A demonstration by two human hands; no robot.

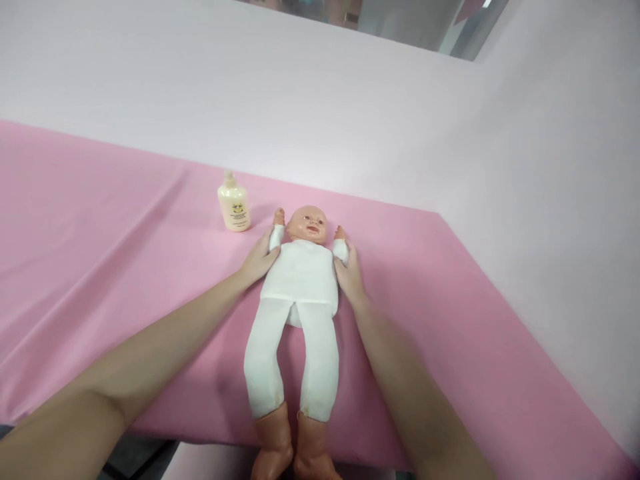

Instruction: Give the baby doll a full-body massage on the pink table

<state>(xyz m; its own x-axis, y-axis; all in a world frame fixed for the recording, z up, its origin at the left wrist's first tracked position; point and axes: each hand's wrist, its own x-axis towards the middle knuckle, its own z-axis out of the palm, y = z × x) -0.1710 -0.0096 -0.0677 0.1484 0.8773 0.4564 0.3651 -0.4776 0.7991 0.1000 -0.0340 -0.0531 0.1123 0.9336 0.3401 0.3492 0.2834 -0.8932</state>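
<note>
A baby doll (303, 273) with a white cloth body lies on its back on the pink-covered table, head toward the wall and feet over the near edge. Its two arms are raised beside its head. My left hand (261, 259) is wrapped round the doll's arm on the left side, thumb toward the chest. On the other side my right hand (352, 272) grips the opposite arm in the same way. Parts of my fingers are hidden behind the doll's sleeves.
A cream-coloured pump bottle (234, 203) with a printed label stands left of the doll's head. The pink cover (125, 220) has folds on the left. A white wall (250, 100) with a window (395, 23) rises behind, and another wall borders the right.
</note>
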